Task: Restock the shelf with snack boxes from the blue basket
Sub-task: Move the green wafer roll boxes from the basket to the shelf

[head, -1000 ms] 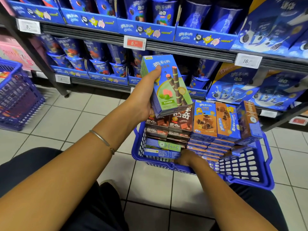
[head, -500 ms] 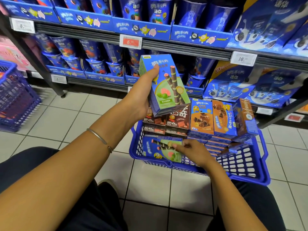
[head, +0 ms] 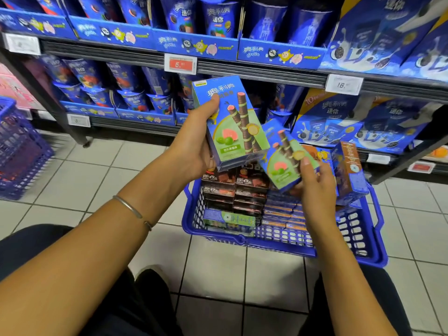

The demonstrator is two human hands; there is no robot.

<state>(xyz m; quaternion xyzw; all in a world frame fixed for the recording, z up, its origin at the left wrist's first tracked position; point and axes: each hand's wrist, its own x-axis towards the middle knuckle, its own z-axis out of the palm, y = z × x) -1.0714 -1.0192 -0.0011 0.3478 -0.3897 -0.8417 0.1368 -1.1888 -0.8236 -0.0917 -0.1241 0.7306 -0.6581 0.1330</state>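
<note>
Currently the left hand [head: 194, 145] is gripping stacked green wafer-roll boxes [head: 232, 122]; at their four o'clock the right hand [head: 315, 187] is pinching a matching box [head: 282, 158] above the blue basket [head: 242, 241], both hands' fingers mostly hiding behind cardboard.

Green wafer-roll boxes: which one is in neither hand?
The box lying on its side in the blue basket, near-left corner. The others are held above: upright box in the left hand, tilted box in the right hand.

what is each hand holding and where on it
Left hand grips a green box by its left side; right hand holds a second box by its lower end.
</note>
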